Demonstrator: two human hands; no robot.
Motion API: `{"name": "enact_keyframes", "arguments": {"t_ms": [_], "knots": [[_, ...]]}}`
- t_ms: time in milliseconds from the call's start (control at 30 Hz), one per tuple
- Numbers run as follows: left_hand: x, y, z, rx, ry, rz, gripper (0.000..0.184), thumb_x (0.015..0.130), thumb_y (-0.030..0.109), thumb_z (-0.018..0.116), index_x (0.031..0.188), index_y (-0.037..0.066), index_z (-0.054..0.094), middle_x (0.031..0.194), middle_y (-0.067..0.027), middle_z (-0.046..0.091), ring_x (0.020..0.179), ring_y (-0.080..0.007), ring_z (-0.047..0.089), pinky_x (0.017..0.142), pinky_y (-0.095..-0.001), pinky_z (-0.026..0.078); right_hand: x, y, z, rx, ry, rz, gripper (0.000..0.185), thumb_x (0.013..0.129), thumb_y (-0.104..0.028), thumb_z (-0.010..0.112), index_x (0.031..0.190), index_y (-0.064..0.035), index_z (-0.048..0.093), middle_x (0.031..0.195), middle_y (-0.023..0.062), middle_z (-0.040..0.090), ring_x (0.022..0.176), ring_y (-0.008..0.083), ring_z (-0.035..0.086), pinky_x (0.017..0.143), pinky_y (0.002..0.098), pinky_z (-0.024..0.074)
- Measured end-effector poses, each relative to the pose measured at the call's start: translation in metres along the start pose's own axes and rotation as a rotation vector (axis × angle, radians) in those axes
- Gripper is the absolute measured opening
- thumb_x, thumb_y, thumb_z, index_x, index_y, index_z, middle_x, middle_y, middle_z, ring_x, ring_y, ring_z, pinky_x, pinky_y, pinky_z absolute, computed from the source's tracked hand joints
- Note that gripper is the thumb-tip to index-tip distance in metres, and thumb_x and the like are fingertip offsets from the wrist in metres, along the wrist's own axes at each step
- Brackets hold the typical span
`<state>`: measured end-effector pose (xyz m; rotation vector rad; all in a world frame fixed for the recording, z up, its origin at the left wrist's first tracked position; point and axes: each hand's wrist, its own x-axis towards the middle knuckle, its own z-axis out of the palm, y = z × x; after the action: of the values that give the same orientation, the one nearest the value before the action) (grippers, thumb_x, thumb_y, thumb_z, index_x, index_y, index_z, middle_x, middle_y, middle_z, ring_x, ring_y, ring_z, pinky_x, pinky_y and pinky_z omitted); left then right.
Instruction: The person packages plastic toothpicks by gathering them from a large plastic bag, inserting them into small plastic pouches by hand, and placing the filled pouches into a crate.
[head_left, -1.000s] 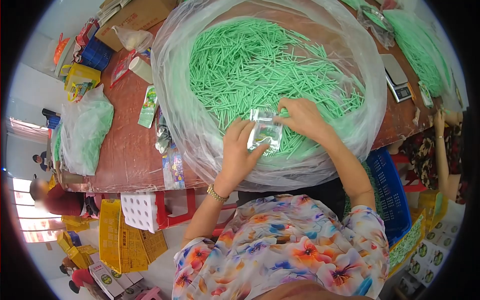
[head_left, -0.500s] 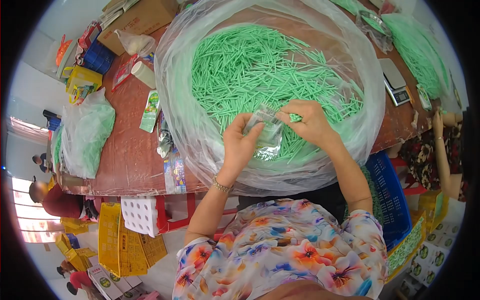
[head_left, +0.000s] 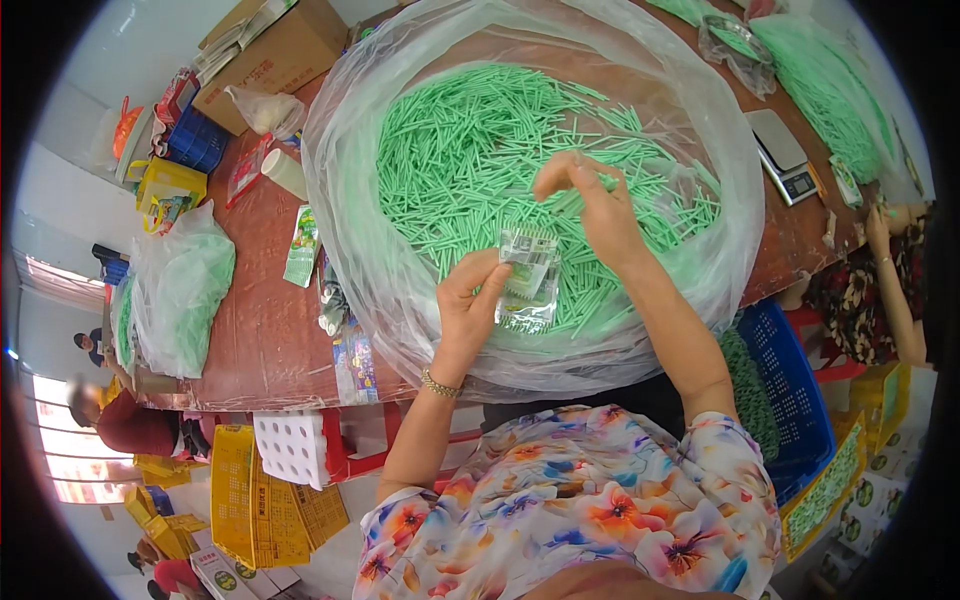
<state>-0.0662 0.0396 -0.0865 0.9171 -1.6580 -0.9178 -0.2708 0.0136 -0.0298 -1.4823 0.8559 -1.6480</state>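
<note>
My left hand (head_left: 468, 305) pinches the upper left edge of a clear and silver packet (head_left: 530, 282), which hangs upright over the near side of the heap. My right hand (head_left: 598, 205) is raised above the green sticks (head_left: 465, 130), up and to the right of the packet and apart from it. Its fingers are bent, and whether they hold any sticks is too unclear to tell. The sticks lie loose in a large clear plastic bag (head_left: 340, 170), whose rolled rim rings them on the red-brown table (head_left: 270, 330).
Left on the table are a green packet (head_left: 302, 245), a white cup (head_left: 284, 174) and a filled bag (head_left: 180, 290). A scale (head_left: 785, 160) stands at the right, near another person's arm (head_left: 890, 280). A blue crate (head_left: 790, 390) is below the table's right side.
My right hand brought a few green sticks to the packet's top, then moved away up over the heap. My left hand kept the packet, which now hangs more upright.
</note>
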Motion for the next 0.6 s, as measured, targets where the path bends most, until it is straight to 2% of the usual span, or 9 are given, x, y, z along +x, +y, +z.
{"name": "enact_keyframes", "arguments": {"t_ms": [33, 100, 233, 267, 333, 433, 500, 567, 600], "knots": [[0.000, 0.000, 0.000, 0.048, -0.005, 0.045, 0.012, 0.088, 0.002, 0.067, 0.100, -0.001, 0.071, 0.096, -0.0103, 0.070, 0.088, -0.0188, 0.064, 0.080, -0.0290, 0.049, 0.002, 0.000, 0.004, 0.000, 0.001, 0.000, 0.045, 0.103, -0.030, 0.039, 0.086, 0.0015, 0.066, 0.084, 0.0061, 0.063, 0.077, 0.0153, 0.055, 0.080, 0.0305, 0.0424], [0.000, 0.000, 0.001, 0.041, 0.001, 0.032, 0.013, 0.088, 0.002, 0.068, 0.100, -0.001, 0.070, 0.096, -0.0108, 0.070, 0.088, -0.0194, 0.064, 0.079, -0.0293, 0.049, 0.005, 0.001, 0.011, 0.052, 0.004, -0.011, 0.040, 0.101, -0.028, 0.047, 0.086, 0.0006, 0.069, 0.085, 0.0048, 0.067, 0.085, 0.0133, 0.058, 0.085, 0.0311, 0.0428], [0.000, 0.003, 0.004, 0.045, 0.021, 0.036, 0.012, 0.087, 0.002, 0.069, 0.099, -0.002, 0.070, 0.095, -0.0113, 0.070, 0.086, -0.0200, 0.064, 0.078, -0.0295, 0.050, 0.001, 0.004, 0.021, -0.001, -0.052, -0.045, 0.042, 0.102, -0.031, 0.046, 0.087, 0.0010, 0.069, 0.088, 0.0057, 0.068, 0.089, 0.0149, 0.059, 0.090, 0.0326, 0.0422], [0.000, 0.001, 0.004, 0.044, 0.022, 0.035, 0.012, 0.087, 0.002, 0.069, 0.099, -0.002, 0.070, 0.095, -0.0113, 0.070, 0.086, -0.0200, 0.064, 0.078, -0.0295, 0.050, -0.001, 0.005, 0.022, 0.003, -0.057, 0.013, 0.043, 0.102, -0.033, 0.047, 0.088, 0.0012, 0.070, 0.089, 0.0062, 0.068, 0.090, 0.0156, 0.059, 0.091, 0.0330, 0.0421], [-0.002, -0.003, 0.004, 0.055, 0.006, 0.053, 0.013, 0.090, 0.001, 0.064, 0.102, -0.003, 0.069, 0.096, -0.0075, 0.069, 0.086, -0.0128, 0.060, 0.077, -0.0255, 0.047, -0.004, 0.005, 0.023, 0.006, -0.062, 0.070, 0.045, 0.102, -0.035, 0.047, 0.090, 0.0013, 0.070, 0.090, 0.0066, 0.068, 0.090, 0.0164, 0.059, 0.092, 0.0333, 0.0421], [-0.002, 0.000, 0.007, 0.043, 0.011, 0.028, 0.013, 0.090, 0.001, 0.065, 0.102, -0.002, 0.069, 0.095, -0.0078, 0.069, 0.086, -0.0132, 0.060, 0.077, -0.0257, 0.047, -0.007, 0.005, 0.021, -0.031, -0.070, 0.109, 0.048, 0.102, -0.038, 0.047, 0.091, 0.0008, 0.072, 0.089, 0.0070, 0.068, 0.090, 0.0170, 0.060, 0.092, 0.0335, 0.0426], [-0.002, 0.000, 0.008, 0.059, 0.006, 0.056, 0.013, 0.089, 0.001, 0.065, 0.101, -0.002, 0.069, 0.095, -0.0080, 0.069, 0.085, -0.0135, 0.061, 0.076, -0.0259, 0.047, -0.008, 0.003, 0.025, -0.004, -0.134, 0.246, 0.046, 0.103, -0.035, 0.043, 0.090, -0.0006, 0.071, 0.090, 0.0054, 0.068, 0.087, 0.0142, 0.054, 0.084, 0.0312, 0.0421], [-0.001, 0.001, 0.009, 0.077, 0.003, 0.085, 0.013, 0.089, 0.001, 0.066, 0.101, -0.002, 0.069, 0.095, -0.0081, 0.069, 0.084, -0.0138, 0.061, 0.076, -0.0260, 0.047, -0.004, 0.003, 0.025, 0.012, -0.160, 0.308, 0.045, 0.102, -0.035, 0.044, 0.092, -0.0011, 0.072, 0.090, 0.0054, 0.068, 0.088, 0.0147, 0.056, 0.085, 0.0313, 0.0429], [0.001, 0.004, 0.009, 0.135, 0.011, 0.154, 0.012, 0.087, 0.000, 0.067, 0.099, -0.002, 0.068, 0.094, -0.0106, 0.069, 0.082, -0.0173, 0.063, 0.074, -0.0276, 0.049, -0.001, 0.003, 0.024, 0.031, -0.190, 0.371, 0.044, 0.102, -0.035, 0.045, 0.094, -0.0015, 0.073, 0.090, 0.0054, 0.068, 0.089, 0.0151, 0.057, 0.087, 0.0315, 0.0436]]}}
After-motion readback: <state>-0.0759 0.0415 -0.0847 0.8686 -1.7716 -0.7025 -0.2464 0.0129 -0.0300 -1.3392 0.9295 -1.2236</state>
